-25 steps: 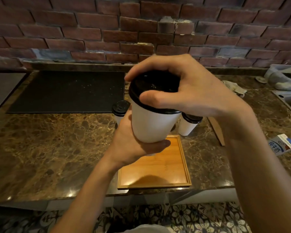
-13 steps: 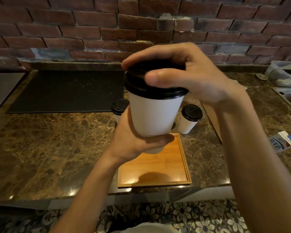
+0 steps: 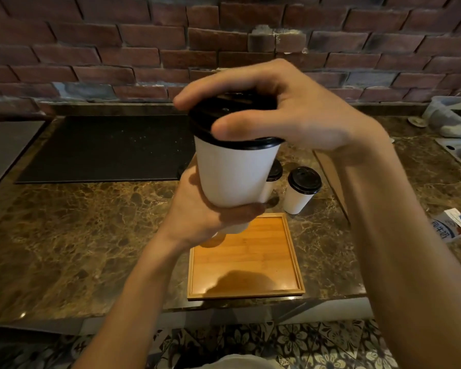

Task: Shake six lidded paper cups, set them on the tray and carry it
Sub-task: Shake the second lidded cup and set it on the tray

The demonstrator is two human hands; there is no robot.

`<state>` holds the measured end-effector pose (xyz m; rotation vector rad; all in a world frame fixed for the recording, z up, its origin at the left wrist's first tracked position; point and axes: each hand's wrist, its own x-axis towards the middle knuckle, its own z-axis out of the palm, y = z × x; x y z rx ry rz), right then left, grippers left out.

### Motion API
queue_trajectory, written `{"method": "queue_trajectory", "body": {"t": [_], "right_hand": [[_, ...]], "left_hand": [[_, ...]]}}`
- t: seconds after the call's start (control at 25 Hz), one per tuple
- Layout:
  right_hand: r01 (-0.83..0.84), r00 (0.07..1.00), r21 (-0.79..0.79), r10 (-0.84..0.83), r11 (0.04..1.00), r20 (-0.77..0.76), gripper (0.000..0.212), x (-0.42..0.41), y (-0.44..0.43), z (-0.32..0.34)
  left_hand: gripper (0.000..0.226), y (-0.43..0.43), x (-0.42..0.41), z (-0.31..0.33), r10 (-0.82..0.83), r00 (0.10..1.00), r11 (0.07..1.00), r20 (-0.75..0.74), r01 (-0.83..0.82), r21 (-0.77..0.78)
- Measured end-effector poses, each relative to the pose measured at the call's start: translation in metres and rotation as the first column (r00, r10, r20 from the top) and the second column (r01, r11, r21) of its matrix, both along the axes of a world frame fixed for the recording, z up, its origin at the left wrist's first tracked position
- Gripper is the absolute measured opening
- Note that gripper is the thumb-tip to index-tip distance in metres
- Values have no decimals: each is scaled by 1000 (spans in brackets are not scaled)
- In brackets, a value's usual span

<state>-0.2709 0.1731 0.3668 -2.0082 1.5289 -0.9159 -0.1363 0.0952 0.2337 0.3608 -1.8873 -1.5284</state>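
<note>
The paper cup (image 3: 234, 174), white with a black lid (image 3: 232, 121), is held in the air above the far end of the wooden tray (image 3: 246, 265). The left hand (image 3: 210, 217) curls its fingers around the base, and the right hand (image 3: 285, 113) claws over the lid, thumb pressed on the rim. Two more lidded cups, one (image 3: 301, 190) in plain sight and another (image 3: 270, 182) half hidden, stand on the marble counter (image 3: 77, 235) just beyond the tray.

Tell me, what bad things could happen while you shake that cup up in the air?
The lid might pop off, though the right hand presses it down while the left hand grips the base of the held cup. If it slips, it could fall onto the tray below. A wide swing might knock the cup standing on the counter nearby.
</note>
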Motion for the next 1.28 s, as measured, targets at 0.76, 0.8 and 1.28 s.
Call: {"method": "queue_trajectory", "body": {"t": [0.76, 0.8, 1.28], "right_hand": [[410, 800, -348, -516, 843, -308, 34, 33, -15, -22], [261, 927, -236, -311, 936, -210, 35, 25, -10, -16], [331, 821, -326, -441, 885, -363, 50, 33, -10, -19]], "left_hand": [[85, 2, -8, 2, 135, 990, 990, -30, -134, 46], [80, -2, -3, 2, 85, 996, 994, -33, -82, 79], [71, 2, 1, 7, 99, 995, 995, -27, -99, -9]]}}
